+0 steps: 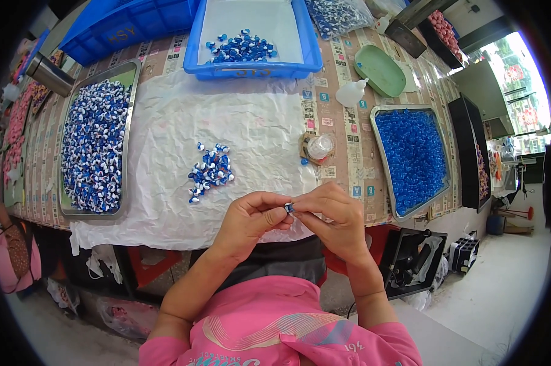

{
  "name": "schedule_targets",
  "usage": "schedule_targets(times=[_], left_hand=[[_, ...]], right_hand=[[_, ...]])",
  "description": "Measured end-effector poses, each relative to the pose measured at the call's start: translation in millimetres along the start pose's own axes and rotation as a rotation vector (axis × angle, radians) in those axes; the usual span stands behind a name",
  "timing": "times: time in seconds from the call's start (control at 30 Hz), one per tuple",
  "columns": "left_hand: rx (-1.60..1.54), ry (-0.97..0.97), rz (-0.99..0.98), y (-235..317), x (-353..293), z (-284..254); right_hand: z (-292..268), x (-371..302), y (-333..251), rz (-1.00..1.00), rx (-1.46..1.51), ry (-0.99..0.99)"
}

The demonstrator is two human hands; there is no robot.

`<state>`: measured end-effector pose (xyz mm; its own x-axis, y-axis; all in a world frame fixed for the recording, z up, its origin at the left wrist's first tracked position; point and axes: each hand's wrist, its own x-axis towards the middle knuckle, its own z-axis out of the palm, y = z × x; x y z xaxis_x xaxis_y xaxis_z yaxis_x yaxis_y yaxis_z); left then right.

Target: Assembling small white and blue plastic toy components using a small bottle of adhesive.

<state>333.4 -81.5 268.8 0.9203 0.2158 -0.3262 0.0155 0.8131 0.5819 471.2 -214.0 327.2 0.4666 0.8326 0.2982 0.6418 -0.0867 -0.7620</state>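
Close to the front edge of the paper-covered table, my left hand (pixel 251 221) and my right hand (pixel 338 218) meet fingertip to fingertip. Between them they pinch a small blue-and-white plastic piece (pixel 289 208), mostly hidden by the fingers. Left of my hands, a loose pile of similar blue-and-white pieces (pixel 211 167) lies on crumpled white paper (pixel 162 131). A metal tray (pixel 129 131) at the left is heaped with more blue-and-white pieces (pixel 95 146). To the right, another metal tray (pixel 390 177) holds many clear blue pieces (pixel 411 158).
A small clear cup (pixel 319 146) stands right of the paper, with a white squeeze bottle (pixel 351 93) and a green dish (pixel 380 71) beyond. At the back are a blue bin (pixel 312 58) with some pieces and a blue crate (pixel 129 30). A steel cylinder (pixel 51 74) stands far left.
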Motion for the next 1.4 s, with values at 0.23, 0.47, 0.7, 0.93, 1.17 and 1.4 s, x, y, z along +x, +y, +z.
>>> schedule_targets(times=[0.23, 0.47, 0.7, 0.93, 1.17, 1.4], left_hand=[[0.028, 0.062, 0.039, -3.9, 0.3, 4.4], [0.034, 0.082, 0.029, -5.3, -1.1, 5.0], [0.033, 0.092, 0.030, -7.2, -1.1, 8.6], [0.162, 0.096, 0.072, -0.2, -3.8, 16.3], [0.187, 0.033, 0.139, -0.6, -4.4, 19.2], [0.250, 0.031, 0.141, -2.0, -5.7, 20.6]], right_hand=[[-1.4, -0.5, 3.3, 0.060, 0.053, -0.033], [-1.4, -4.3, 5.5, 0.076, 0.054, -0.053], [-2.9, -8.6, 10.6, 0.089, 0.141, -0.058], [-7.7, -11.6, 11.7, 0.078, 0.170, 0.007], [-14.5, -12.2, 5.5, 0.017, 0.047, -0.002], [-9.4, -20.4, 6.2, 0.036, 0.061, 0.003]])
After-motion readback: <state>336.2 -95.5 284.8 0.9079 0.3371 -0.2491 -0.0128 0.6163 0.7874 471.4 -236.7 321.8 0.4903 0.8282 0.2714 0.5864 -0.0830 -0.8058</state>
